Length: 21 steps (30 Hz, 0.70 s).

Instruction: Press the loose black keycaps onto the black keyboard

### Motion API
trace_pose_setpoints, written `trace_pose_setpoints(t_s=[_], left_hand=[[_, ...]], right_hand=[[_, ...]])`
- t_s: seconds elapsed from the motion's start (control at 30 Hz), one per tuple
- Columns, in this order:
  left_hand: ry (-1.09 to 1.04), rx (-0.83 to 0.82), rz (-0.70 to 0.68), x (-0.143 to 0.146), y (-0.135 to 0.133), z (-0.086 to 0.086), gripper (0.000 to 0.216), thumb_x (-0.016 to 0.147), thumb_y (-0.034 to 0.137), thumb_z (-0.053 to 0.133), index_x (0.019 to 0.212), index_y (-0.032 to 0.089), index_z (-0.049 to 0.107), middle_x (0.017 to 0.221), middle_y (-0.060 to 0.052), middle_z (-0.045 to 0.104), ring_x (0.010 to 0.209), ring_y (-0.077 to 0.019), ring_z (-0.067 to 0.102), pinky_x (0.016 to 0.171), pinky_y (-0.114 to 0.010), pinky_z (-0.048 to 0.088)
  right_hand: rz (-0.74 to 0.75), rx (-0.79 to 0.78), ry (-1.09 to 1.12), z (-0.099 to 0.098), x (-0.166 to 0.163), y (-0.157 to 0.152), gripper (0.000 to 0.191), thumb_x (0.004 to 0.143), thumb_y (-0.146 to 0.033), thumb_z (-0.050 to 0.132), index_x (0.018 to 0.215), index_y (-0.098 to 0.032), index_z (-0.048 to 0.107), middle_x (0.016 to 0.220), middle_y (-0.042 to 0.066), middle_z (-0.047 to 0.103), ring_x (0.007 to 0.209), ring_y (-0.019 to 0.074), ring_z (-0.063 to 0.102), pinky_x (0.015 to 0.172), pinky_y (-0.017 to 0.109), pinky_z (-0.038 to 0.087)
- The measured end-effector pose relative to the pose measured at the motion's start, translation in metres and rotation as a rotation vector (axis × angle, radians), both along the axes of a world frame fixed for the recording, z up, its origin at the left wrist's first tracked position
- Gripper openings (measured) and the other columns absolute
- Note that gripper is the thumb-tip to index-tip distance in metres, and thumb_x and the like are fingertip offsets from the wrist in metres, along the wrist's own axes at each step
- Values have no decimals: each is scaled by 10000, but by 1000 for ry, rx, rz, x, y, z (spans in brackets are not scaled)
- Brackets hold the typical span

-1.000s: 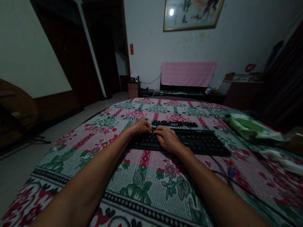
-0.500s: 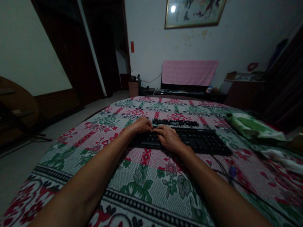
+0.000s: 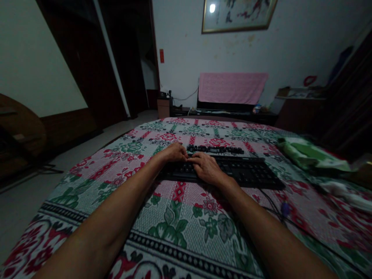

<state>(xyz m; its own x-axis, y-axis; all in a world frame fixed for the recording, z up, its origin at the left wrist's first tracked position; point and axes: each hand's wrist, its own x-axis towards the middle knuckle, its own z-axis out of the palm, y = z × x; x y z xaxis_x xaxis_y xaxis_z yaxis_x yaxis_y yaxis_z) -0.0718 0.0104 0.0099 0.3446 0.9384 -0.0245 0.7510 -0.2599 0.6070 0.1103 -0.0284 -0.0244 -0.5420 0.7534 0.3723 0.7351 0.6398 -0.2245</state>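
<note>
A black keyboard (image 3: 250, 173) lies on the patterned tablecloth in front of me. Over its upper left part, my left hand (image 3: 175, 152) is closed, its fingertips pinched together near the back edge. My right hand (image 3: 207, 166) rests on the keys beside it, its fingers curled and pressed together, the tips meeting those of my left hand. Whatever lies between the fingertips is too small to make out. Just behind the keyboard sits a row of loose black keycaps (image 3: 215, 150), small dark pieces bunched in a strip.
The flowered tablecloth (image 3: 171, 224) covers the table. At right are a green and white packet (image 3: 312, 153) and a crumpled white thing (image 3: 345, 195). A black cable with a purple-blue connector (image 3: 285, 209) runs to the lower right. A pink cloth (image 3: 232, 88) hangs by the far wall.
Both hands stay at nearly the same place on the keyboard, with only slight finger movement. The view has shifted very slightly.
</note>
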Motion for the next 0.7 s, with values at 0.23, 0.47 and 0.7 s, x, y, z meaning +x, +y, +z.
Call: trace_pose_setpoints(t_s=[0.23, 0.47, 0.7], left_hand=[[-121, -90, 9, -6, -1, 0, 241, 605, 215, 615, 820, 130, 685, 678, 14, 652, 615, -97, 537, 612, -191, 411], [-54, -17, 14, -3, -2, 1, 244, 591, 223, 616, 802, 123, 686, 639, 20, 631, 588, -95, 517, 564, -188, 390], [-73, -73, 49, 1, -5, 5, 256, 585, 189, 592, 813, 111, 679, 605, 28, 608, 551, -83, 490, 527, -176, 373]], right_hand=[[-25, 8, 31, 2, 0, -3, 308, 838, -230, 403, 1078, -231, 597, 1160, 43, 536, 1059, 176, 455, 916, 341, 330], [-24, 14, 38, 2, 0, -4, 298, 838, -233, 409, 1064, -226, 603, 1157, 44, 544, 1057, 175, 460, 918, 340, 326], [-12, 1, 48, 2, 1, -3, 287, 832, -234, 422, 1051, -232, 607, 1156, 42, 544, 1062, 178, 457, 911, 346, 327]])
